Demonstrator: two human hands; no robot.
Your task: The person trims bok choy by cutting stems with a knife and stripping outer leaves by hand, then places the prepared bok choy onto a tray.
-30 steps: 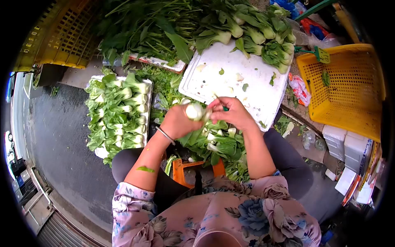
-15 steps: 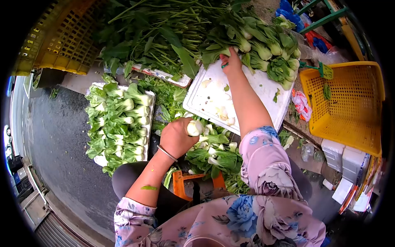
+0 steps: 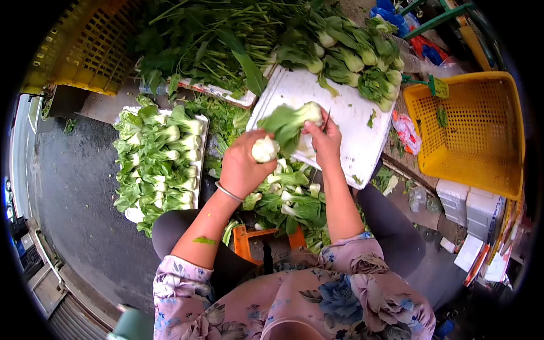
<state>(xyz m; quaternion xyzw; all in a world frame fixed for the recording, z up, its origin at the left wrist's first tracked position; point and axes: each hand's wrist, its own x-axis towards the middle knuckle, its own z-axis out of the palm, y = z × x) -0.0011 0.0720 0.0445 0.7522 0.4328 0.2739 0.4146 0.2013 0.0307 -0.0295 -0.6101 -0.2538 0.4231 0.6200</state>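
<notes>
My left hand (image 3: 241, 164) is closed around a head of bok choy (image 3: 265, 149), its pale root end facing up and its leaves mostly hidden. Just right of it, my right hand (image 3: 327, 144) pinches another bok choy (image 3: 297, 120) by the pale stem end, leaves pointing left. A thin dark sliver, perhaps a small blade, shows at those right fingers. Both hands are over the near left part of a white foam board (image 3: 354, 122). Several bok choy (image 3: 357, 62) lie along the board's far edge. Below my hands is a heap of loose bok choy (image 3: 294, 204).
On the left, a white tray holds rows of bok choy (image 3: 161, 164). Long-stemmed greens (image 3: 209, 51) are piled at the back. Yellow baskets stand at the right (image 3: 470, 136) and far left (image 3: 96, 51). An orange stool (image 3: 242, 243) sits between my knees.
My right hand has come back from the far edge of the board toward my left hand, bringing a bok choy with it. My left hand keeps its bok choy, almost in place.
</notes>
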